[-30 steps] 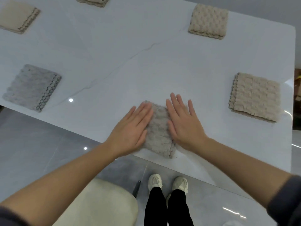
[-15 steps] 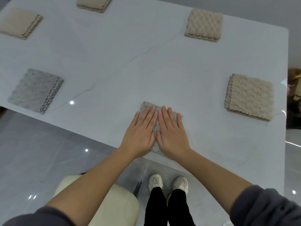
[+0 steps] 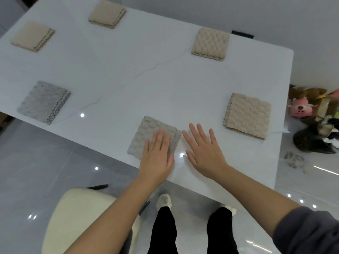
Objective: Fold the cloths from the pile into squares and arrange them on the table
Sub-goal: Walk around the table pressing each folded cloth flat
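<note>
The left hand stays flat, fingers straight, on the folded cloth at the near edge of the table; the right hand has slid off it, fingers spread, just beside the cloth

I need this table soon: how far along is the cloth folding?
Done: four beige folded cloths and one grey folded cloth lie apart on the white marble table. In hand: a sixth grey-beige folded cloth at the near edge, left hand flat on it, right hand open beside it. Left: no pile is in view, so I cannot tell.
</note>
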